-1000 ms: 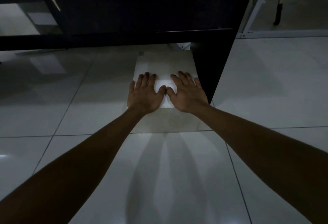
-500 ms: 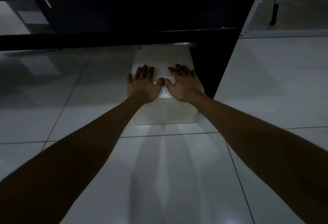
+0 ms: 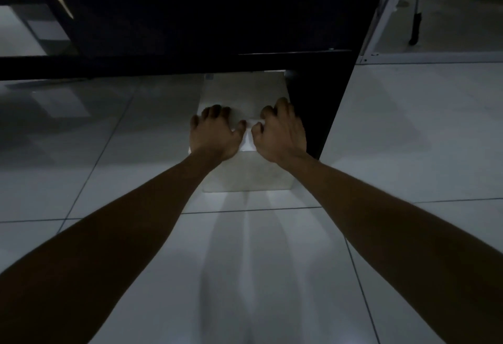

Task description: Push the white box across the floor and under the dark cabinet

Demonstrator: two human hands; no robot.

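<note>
The white box [image 3: 245,177] sits on the tiled floor [image 3: 89,158] with its far end at the gap under the dark cabinet [image 3: 204,17]. Its right side lies close to the cabinet's dark side panel [image 3: 313,109]. My left hand [image 3: 215,132] and my right hand [image 3: 280,134] rest side by side on the near part of the box top. Their fingers are curled down onto the lid, and the thumbs almost meet. The far edge of the box is in shadow at the cabinet's bottom rim.
A pale metal frame [image 3: 424,57] runs along the floor at the back right, with a dark upright object [image 3: 415,28] behind it. Glossy tiles extend to the left and right of the box. The scene is dim.
The box has slid further away from me, toward the cabinet. Both hands went with it, and their fingers have gone from flat and spread to curled.
</note>
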